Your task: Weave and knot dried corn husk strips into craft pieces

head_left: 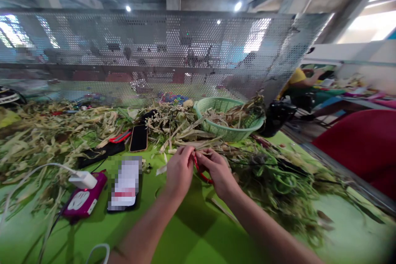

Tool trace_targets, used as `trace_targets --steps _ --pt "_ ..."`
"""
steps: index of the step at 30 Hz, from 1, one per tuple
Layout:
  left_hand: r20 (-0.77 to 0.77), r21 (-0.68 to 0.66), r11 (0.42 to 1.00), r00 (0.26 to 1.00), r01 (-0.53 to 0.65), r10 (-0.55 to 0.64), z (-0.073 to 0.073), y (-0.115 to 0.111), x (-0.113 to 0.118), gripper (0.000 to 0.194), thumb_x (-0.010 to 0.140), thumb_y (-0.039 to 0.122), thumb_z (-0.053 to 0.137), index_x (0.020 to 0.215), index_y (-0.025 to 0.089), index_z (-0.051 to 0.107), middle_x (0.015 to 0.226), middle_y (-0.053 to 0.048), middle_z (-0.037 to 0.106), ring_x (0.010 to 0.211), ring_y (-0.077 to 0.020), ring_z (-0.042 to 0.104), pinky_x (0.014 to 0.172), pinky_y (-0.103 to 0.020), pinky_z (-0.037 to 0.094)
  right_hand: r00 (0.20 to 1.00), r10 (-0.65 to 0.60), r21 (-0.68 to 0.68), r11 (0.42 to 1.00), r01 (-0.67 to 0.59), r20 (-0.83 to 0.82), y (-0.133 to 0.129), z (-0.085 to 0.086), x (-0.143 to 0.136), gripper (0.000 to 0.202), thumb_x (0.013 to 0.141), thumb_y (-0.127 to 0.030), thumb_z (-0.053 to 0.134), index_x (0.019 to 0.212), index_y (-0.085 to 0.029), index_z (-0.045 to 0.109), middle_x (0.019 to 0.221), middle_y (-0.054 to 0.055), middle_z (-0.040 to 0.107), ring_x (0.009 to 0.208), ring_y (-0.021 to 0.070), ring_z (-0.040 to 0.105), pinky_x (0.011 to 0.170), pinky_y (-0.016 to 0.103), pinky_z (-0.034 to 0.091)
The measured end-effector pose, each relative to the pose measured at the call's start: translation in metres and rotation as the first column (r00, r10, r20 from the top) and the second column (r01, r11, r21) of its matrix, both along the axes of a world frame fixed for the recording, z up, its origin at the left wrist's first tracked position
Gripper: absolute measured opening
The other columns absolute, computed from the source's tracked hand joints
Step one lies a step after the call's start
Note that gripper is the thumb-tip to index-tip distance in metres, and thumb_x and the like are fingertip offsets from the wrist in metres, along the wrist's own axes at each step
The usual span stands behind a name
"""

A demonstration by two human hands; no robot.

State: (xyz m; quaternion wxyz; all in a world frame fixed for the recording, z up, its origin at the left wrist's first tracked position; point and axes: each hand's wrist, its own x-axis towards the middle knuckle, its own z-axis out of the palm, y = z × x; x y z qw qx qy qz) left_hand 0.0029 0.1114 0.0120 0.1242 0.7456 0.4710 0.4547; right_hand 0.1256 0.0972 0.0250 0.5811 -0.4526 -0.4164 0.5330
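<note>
- The left hand (182,166) and right hand (216,170) meet over the bright green counter (151,198), fingers pinched narrow on a slim, curved red band (201,176) between them.
- The band's lower curve shows bare, so work seems unfinished; what is done under the fingertips, I cannot tell.
- Dry tan plant strips (58,136) lie heaped loose.

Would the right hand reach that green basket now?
Probably yes: only loose dry leaves lie between the right hand and the green basket, though that hand is busy at a curved red thing.
</note>
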Motion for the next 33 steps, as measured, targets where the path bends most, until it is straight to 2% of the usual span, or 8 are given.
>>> trace_targets --steps 3,6,11,14,17,22,28,33 --pt "-0.055 0.015 0.999 0.997 0.049 -0.049 0.002 -0.003 0.002 0.022 0.092 0.016 0.042 0.103 0.021 0.061 0.095 -0.006 0.061 0.088 -0.0183 0.058 0.080 -0.030 0.046 0.998 -0.066 -0.001 0.998 0.066 -0.003 0.002 -0.003 0.003 0.038 0.063 -0.047 0.079 0.068 -0.017 0.056 0.055 -0.005 0.050 0.050 0.0085 0.040 0.048 0.022 0.030" --pt "-0.069 -0.010 0.994 0.991 0.113 -0.114 0.005 -0.004 0.004 0.025 0.093 0.020 0.042 0.110 0.020 0.060 0.102 -0.008 0.061 0.095 -0.0197 0.058 0.084 -0.031 0.046 0.997 -0.080 0.000 0.997 0.080 -0.012 0.006 -0.002 0.009 0.038 0.062 -0.046 0.079 0.072 -0.017 0.058 0.059 -0.004 0.053 0.051 0.0090 0.042 0.049 0.022 0.030" --pt "0.063 -0.168 0.962 0.977 0.214 -0.206 0.013 0.006 -0.007 0.028 0.095 0.025 0.037 0.100 0.018 0.064 0.100 -0.009 0.064 0.091 -0.0194 0.059 0.083 -0.032 0.046 0.996 -0.018 0.019 1.000 0.017 0.090 0.011 0.003 0.022 0.031 0.063 -0.040 0.078 0.076 -0.016 0.062 0.058 -0.003 0.052 0.051 0.0093 0.040 0.048 0.023 0.031" --pt "0.117 -0.335 0.890 0.951 0.309 -0.286 0.019 0.014 -0.018 0.026 0.092 0.026 0.042 0.088 0.018 0.066 0.090 -0.006 0.067 0.083 -0.0192 0.059 0.076 -0.031 0.045 0.991 0.068 0.002 0.998 -0.069 0.120 0.013 0.005 0.028 0.027 0.064 -0.035 0.076 0.077 -0.015 0.063 0.057 -0.004 0.050 0.050 0.0090 0.039 0.047 0.023 0.031" --pt "0.192 -0.443 0.799 0.913 0.408 -0.360 0.023 0.018 -0.026 0.019 0.087 0.030 0.051 0.088 0.019 0.067 0.087 -0.004 0.069 0.079 -0.0188 0.060 0.073 -0.029 0.045 0.977 0.143 -0.030 0.990 -0.140 0.159 0.012 0.009 0.031 0.022 0.065 -0.030 0.072 0.078 -0.015 0.064 0.054 -0.004 0.050 0.046 0.0086 0.039 0.045 0.023 0.029" --pt "0.315 -0.452 0.767 0.886 0.456 -0.340 0.023 0.017 -0.027 0.019 0.083 0.035 0.058 0.082 0.018 0.065 0.082 -0.002 0.067 0.077 -0.0170 0.058 0.073 -0.028 0.042 0.963 0.212 -0.083 0.976 -0.200 0.166 0.010 0.017 0.034 0.017 0.062 -0.023 0.067 0.076 -0.015 0.064 0.052 -0.003 0.052 0.045 0.0085 0.039 0.044 0.023 0.027" --pt "0.597 -0.539 0.582 0.764 0.609 -0.246 0.020 0.016 -0.024 0.025 0.077 0.040 0.064 0.080 0.016 0.061 0.070 0.002 0.057 0.063 -0.0111 0.050 0.064 -0.024 0.038 0.946 0.299 -0.122 0.951 -0.285 0.124 0.007 0.020 0.034 0.014 0.059 -0.019 0.062 0.073 -0.015 0.064 0.050 -0.005 0.047 0.043 0.0073 0.036 0.041 0.021 0.022" --pt "0.671 -0.519 0.577 0.719 0.630 -0.181 0.021 0.013 -0.021 0.028 0.073 0.041 0.067 0.075 0.016 0.057 0.065 0.005 0.051 0.059 -0.0088 0.046 0.060 -0.022 0.036 0.943 0.316 -0.175 0.939 -0.296 0.102 0.008 0.013 0.034 0.012 0.059 -0.018 0.063 0.070 -0.015 0.061 0.050 -0.005 0.047 0.042 0.0064 0.036 0.040 0.020 0.021"
